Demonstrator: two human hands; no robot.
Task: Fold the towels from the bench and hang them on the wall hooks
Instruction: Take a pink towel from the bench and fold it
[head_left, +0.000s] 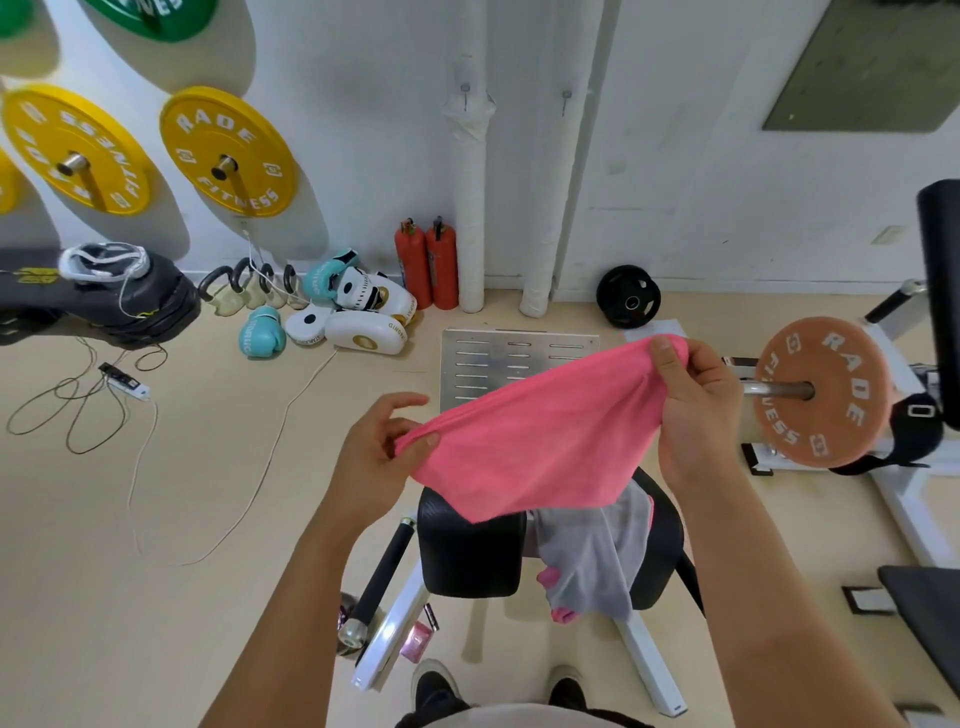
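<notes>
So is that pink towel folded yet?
Not neatly: the pink towel hangs stretched between the left hand and right hand, sagging to a point.

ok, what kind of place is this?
Most likely a gym. Yellow weight plates hang on wall pegs, kettlebells and boxing gloves sit on the floor by the wall, and a padded bench stands under the pink towel.

We see our forearms bare, no sleeves, a pale grey top's hem (519, 714) below, and dark shoes (436, 686) on our feet.
</notes>
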